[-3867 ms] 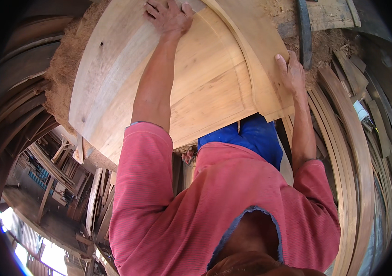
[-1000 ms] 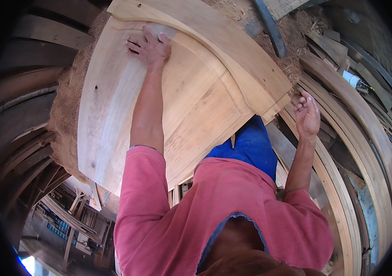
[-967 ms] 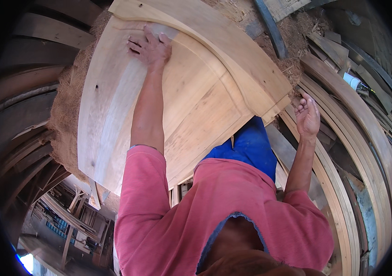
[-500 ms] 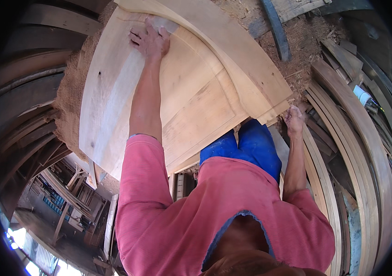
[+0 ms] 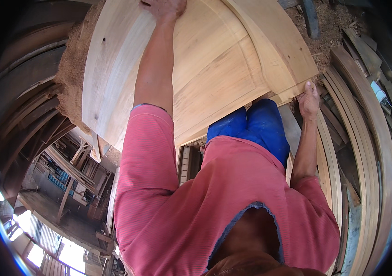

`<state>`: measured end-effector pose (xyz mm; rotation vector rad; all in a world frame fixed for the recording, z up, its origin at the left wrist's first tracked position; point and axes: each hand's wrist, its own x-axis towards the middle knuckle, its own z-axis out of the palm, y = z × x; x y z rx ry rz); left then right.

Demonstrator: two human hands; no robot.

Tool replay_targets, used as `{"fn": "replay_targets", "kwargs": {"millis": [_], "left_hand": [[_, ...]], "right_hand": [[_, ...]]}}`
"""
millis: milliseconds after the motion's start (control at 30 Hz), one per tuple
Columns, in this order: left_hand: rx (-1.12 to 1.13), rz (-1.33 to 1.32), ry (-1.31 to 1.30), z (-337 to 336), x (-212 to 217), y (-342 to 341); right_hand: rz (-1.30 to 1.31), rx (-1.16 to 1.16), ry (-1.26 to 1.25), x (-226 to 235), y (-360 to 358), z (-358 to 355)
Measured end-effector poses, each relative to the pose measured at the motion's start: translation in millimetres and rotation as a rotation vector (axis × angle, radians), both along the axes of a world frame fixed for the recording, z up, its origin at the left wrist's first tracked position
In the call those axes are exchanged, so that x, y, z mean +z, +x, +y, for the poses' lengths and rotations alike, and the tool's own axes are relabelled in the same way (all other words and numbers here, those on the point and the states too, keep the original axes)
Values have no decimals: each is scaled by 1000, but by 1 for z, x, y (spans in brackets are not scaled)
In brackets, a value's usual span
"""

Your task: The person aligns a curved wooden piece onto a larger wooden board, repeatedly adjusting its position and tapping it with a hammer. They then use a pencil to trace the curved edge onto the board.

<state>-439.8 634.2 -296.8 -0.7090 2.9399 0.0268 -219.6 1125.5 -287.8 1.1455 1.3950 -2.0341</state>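
A large pale wooden panel (image 5: 205, 60) lies in front of my legs, with a shaped groove curving across its face. Along its right side runs a wide curved frame piece (image 5: 281, 41). My left hand (image 5: 166, 8) rests on the panel's far part, partly cut off by the upper edge of the view; the fingers that show look apart. At the near right corner my right hand (image 5: 308, 100) grips the frame piece's end, thumb against the edge, other fingers partly hidden.
Long curved wooden boards (image 5: 361, 138) are stacked on my right. Sawdust (image 5: 74, 73) lies left of the panel, beside more dark curved timbers (image 5: 25, 69). A dark bar (image 5: 311, 18) lies on shavings at the far right. Wood pieces (image 5: 81, 161) stand at the lower left.
The view has shifted, so the panel sits higher and further right. My right hand, closed near the corner before, now has its thumb up against the frame piece's edge. My left hand stays on the panel.
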Motion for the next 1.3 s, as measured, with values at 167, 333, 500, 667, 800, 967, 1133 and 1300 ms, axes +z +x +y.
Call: {"fn": "replay_targets", "kwargs": {"millis": [167,333,500,667,800,967,1133,1300], "left_hand": [[4,-123,173,-18,6,-3],[-267,-105,157,-67,-10,11],[-215,-34,111,-79,-16,51],[-63,-71,45,-48,20,68],[-98,-25,44,-52,16,69],[-73,-61,42,-44,22,65],[-90,-51,12,-53,9,63],[-176,112,64,-68,-20,72]], "right_hand": [[24,-4,-68,3,5,-9],[60,12,-73,24,16,-49],[26,8,-85,13,26,-51],[140,-46,-1,9,31,-57],[169,-62,-7,5,36,-62],[-5,-117,-34,-10,55,-61],[-49,-116,-36,-23,67,-59],[-51,-116,-46,-22,70,-59]]}}
